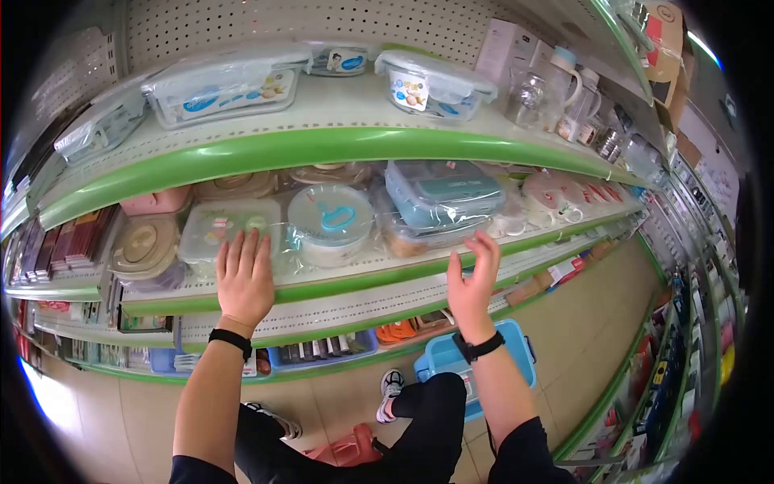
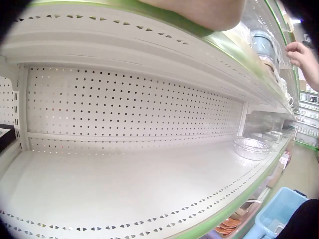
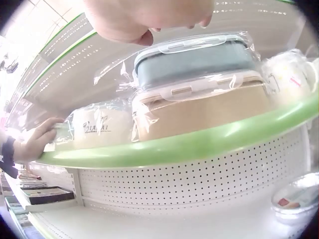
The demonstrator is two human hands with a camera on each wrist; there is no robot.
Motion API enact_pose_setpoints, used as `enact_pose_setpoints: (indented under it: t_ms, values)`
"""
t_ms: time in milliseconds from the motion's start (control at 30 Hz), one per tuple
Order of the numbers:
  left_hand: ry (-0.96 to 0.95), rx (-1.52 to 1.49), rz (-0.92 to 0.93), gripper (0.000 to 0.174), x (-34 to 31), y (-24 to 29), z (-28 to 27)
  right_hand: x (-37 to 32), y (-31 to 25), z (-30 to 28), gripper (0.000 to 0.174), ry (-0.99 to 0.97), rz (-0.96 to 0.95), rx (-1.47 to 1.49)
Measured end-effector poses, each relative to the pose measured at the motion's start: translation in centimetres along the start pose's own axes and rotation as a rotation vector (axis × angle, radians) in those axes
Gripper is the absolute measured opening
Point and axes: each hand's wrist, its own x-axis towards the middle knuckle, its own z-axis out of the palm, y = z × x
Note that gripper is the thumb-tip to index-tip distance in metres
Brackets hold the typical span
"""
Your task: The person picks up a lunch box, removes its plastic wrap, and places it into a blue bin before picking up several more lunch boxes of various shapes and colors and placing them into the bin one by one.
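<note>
My left hand (image 1: 246, 278) rests with straight fingers on the front of a square pale-green lidded food container (image 1: 205, 222) wrapped in clear plastic. To its right stands a round container (image 1: 330, 222) with a blue handle on its lid. My right hand (image 1: 474, 282) is held in front of the shelf edge with loosely bent fingers and nothing in it. Behind that hand, a blue lunch box (image 3: 199, 64) in plastic wrap sits on top of a beige lidded box (image 3: 204, 109).
Glass containers (image 1: 230, 93) and jugs (image 1: 564, 89) stand on the upper shelf. A green edge strip (image 1: 322, 145) juts out above the middle shelf. Lower down are foil trays (image 2: 251, 148). A blue basket (image 1: 516, 343) sits on the floor by my feet.
</note>
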Motion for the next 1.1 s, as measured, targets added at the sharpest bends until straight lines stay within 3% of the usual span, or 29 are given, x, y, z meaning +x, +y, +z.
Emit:
enact_pose_setpoints:
  t_ms: [133,200,267,333,400,433,467,500,533,567,600,667,767,800,900,1100]
  values:
    - [-0.001,0.011,-0.004,0.046,0.1,0.2,-0.1,-7.1,0.9,0.1,0.028,-0.049,0.239,0.105]
    - [-0.009,0.017,0.000,0.046,0.2,0.3,-0.2,-12.9,1.8,1.2,0.024,-0.156,0.589,0.273]
    - [-0.009,0.023,0.008,0.045,0.2,0.2,0.0,-18.5,1.9,2.5,0.020,-0.286,0.750,0.316]
    - [-0.016,0.016,0.004,0.045,0.2,0.4,-0.1,-23.9,1.7,3.6,0.015,-0.414,1.098,0.661]
    - [-0.027,0.021,0.005,0.046,0.0,0.3,0.0,-25.8,-0.8,2.8,0.039,-0.587,1.365,0.743]
    - [-0.034,0.011,0.008,0.046,0.0,0.3,0.0,-29.1,0.0,3.4,0.040,-0.650,1.397,0.825]
    - [-0.040,0.009,0.006,0.047,0.1,0.4,-0.1,-32.3,0.4,3.9,0.041,-0.686,1.621,0.852]
    - [-0.047,0.011,0.001,0.047,0.0,0.3,-0.2,-35.4,0.4,4.5,0.040,-0.598,1.801,1.036]
    - [-0.041,0.019,0.007,0.048,0.0,0.2,-0.2,-37.5,0.8,4.3,0.027,-0.736,1.855,0.983]
    - [-0.038,0.019,0.009,0.048,0.1,0.1,-0.2,-39.6,1.7,3.8,0.015,-0.894,1.792,0.941]
    - [-0.038,0.016,0.011,0.048,0.2,0.1,-0.3,-41.9,1.9,3.3,0.016,-0.862,1.852,1.065]
    - [-0.034,0.029,0.015,0.048,0.1,0.3,-0.3,-47.5,5.0,2.8,0.019,-0.971,2.110,0.912]
    - [-0.032,0.019,0.010,0.047,0.2,0.4,-0.6,-52.6,8.1,4.6,0.026,-0.809,2.078,0.731]
    - [-0.031,0.026,0.014,0.049,0.2,0.3,-0.3,-49.9,6.8,4.4,0.025,-0.707,2.060,0.704]
    - [-0.048,0.008,-0.005,0.049,0.2,0.4,-0.6,-46.5,5.6,3.0,0.026,-0.700,1.991,0.847]
    - [-0.041,0.011,-0.011,0.048,0.1,0.3,-0.6,-49.4,5.9,3.9,0.019,-0.753,2.001,0.837]
